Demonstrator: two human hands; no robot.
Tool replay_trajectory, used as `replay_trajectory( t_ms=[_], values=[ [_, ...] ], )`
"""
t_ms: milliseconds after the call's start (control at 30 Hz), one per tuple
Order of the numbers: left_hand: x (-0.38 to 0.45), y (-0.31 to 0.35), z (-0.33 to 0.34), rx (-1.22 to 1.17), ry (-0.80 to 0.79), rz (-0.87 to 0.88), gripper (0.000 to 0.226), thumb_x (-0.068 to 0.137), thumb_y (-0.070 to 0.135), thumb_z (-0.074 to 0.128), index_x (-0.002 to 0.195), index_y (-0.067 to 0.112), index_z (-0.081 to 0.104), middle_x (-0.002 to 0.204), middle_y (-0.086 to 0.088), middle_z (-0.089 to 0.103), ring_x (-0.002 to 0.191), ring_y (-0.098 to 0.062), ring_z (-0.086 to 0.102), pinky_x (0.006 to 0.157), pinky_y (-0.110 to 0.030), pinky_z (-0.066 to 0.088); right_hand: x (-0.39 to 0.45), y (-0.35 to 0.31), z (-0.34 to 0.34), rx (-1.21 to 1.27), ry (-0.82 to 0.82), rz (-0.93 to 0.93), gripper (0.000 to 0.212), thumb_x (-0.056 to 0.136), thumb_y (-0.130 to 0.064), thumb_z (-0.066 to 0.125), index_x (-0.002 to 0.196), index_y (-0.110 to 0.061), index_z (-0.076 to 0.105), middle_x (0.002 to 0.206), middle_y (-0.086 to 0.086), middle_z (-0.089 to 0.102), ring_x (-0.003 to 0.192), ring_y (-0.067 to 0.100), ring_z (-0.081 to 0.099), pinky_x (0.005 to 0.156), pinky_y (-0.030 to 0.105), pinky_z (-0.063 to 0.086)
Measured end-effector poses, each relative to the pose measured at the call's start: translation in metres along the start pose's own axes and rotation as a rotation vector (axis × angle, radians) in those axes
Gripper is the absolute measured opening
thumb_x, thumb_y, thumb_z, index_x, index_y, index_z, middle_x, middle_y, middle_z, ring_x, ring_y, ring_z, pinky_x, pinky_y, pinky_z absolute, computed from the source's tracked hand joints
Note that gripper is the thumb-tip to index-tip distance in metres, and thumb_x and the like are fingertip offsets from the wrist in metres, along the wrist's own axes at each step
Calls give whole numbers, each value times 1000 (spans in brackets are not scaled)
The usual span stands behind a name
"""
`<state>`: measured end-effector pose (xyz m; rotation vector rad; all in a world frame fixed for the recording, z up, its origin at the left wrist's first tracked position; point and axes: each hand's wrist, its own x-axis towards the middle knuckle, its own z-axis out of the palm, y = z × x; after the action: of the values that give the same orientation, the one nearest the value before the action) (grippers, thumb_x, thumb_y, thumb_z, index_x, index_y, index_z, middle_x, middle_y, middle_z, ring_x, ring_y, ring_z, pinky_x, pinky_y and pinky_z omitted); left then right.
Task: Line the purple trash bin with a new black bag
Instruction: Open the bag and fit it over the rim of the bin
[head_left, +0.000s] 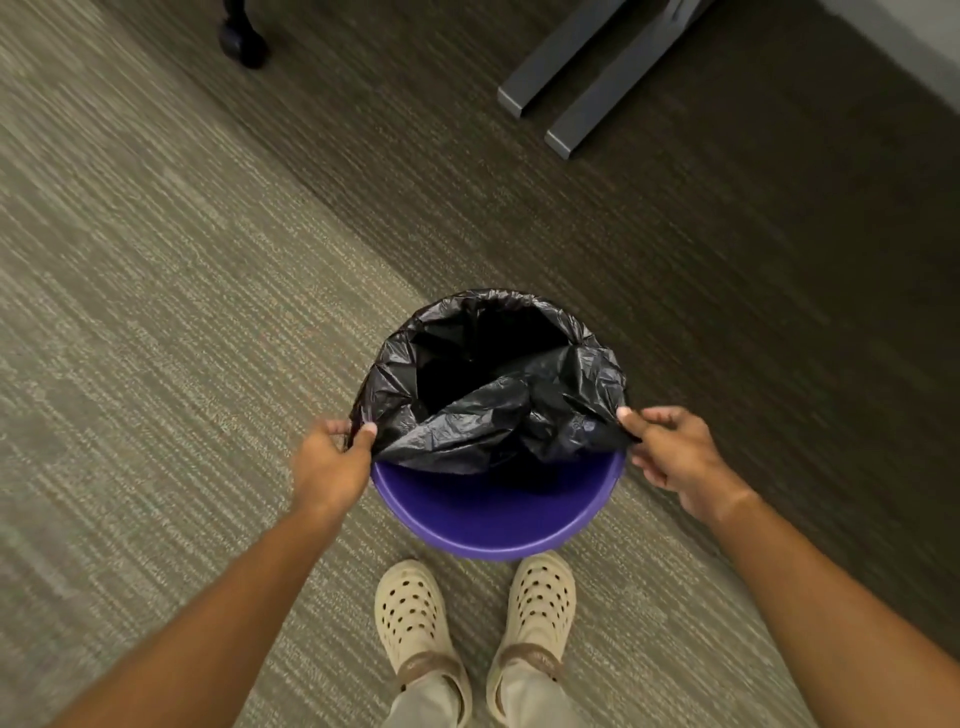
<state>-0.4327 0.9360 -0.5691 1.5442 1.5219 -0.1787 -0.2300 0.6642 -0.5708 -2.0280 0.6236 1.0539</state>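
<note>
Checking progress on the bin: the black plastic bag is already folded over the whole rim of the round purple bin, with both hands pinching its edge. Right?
Not the whole rim. The head view shows the black plastic bag folded over only the far rim of the round purple bin; the near rim is bare. The left hand and right hand do pinch its edge.

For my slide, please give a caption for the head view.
Both hands stretch a black bag over the purple bin's rim; near side uncovered.

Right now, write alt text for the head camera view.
Two hands, left hand and right hand, stretch a black bag over a purple bin on carpet; the near rim is still uncovered. Cream clogs stand just behind the bin.
</note>
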Motion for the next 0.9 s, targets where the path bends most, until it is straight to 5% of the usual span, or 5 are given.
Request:
replay_trajectory(
  t_ms=[167, 300, 467, 700, 900],
  values=[
    [-10, -8, -8, -100, -97, -172, 18, 85, -7, 61, 88, 8, 52, 86, -10, 57, 72, -19, 62, 55, -27, 54, -12, 9, -12, 68, -57, 144, 20, 82, 3, 70, 101, -2, 64, 51, 5, 61, 41, 9, 53, 35, 17, 41],
    [-12, -15, -15, -187, -75, -236, 12, 89, -6, 56, 92, 5, 56, 89, -13, 60, 72, -19, 63, 53, -23, 52, -19, 14, -19, 149, 48, 218, 7, 88, 1, 63, 92, 1, 68, 50, 6, 61, 36, 7, 54, 31, 13, 37],
    [-3, -20, -22, -502, -92, -565, 9, 96, -2, 49, 97, -1, 58, 90, -24, 63, 78, -24, 67, 49, -26, 57, -19, 13, -11, 571, 19, 495, 18, 98, -11, 39, 89, -9, 54, 91, 14, 64, 80, 26, 63, 54, 34, 48],
    [6, -36, -6, -760, -100, -710, 21, 103, 5, 34, 109, 4, 54, 93, -15, 55, 72, -15, 53, 39, -20, 49, -6, 29, 8, 697, 161, 394, 25, 95, -2, 36, 76, -15, 47, 70, 2, 47, 52, 11, 36, 35, 12, 22],
    [-13, -36, -1, -746, -176, -624, 22, 96, 13, 49, 114, 7, 60, 101, -15, 62, 68, -12, 51, 43, -18, 46, -20, 57, 0, 623, -256, 302, 10, 90, -23, 55, 90, -17, 63, 72, -1, 60, 53, 10, 45, 35, 20, 28]
  ],
)
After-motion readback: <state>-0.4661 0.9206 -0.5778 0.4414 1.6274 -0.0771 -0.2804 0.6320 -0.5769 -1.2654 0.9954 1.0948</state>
